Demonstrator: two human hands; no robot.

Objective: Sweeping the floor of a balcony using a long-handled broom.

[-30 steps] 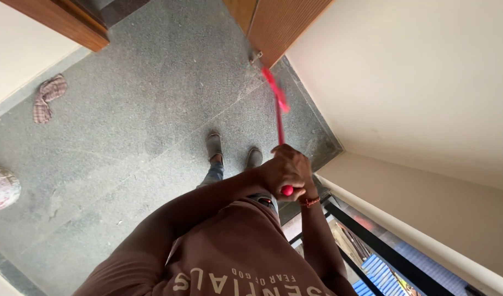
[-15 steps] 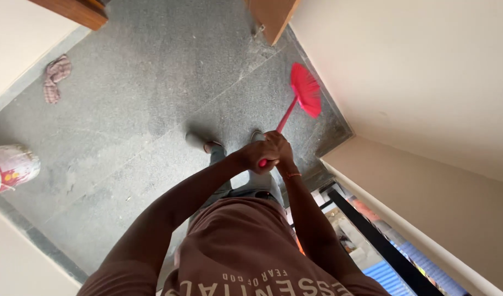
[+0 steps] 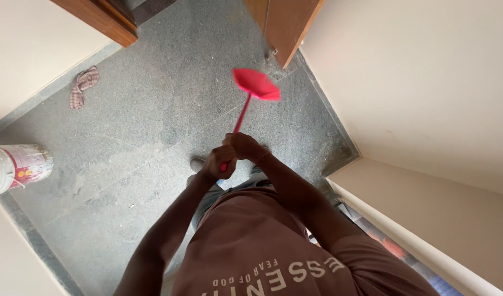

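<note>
1. Close to my chest, I am holding the red broom point(image 3: 246, 104) by the near end of its thin handle, with both hands stacked.
2. I am keeping my left hand point(image 3: 216, 163) wrapped shut around the handle end, and my right hand point(image 3: 243, 145) closed over it just above; a firm double grip is what I judge steadies the swing.
3. Beyond my hands, the fan-shaped broom head is hanging blurred above the grey speckled floor point(image 3: 153, 126), short of the wooden door point(image 3: 287, 27). I am judging that short, low strokes would keep dust moving one way.
4. Farther left, a checked rag point(image 3: 82, 86) is lying by the wall and a paint-stained bucket point(image 3: 18, 167) is standing well apart.
</note>
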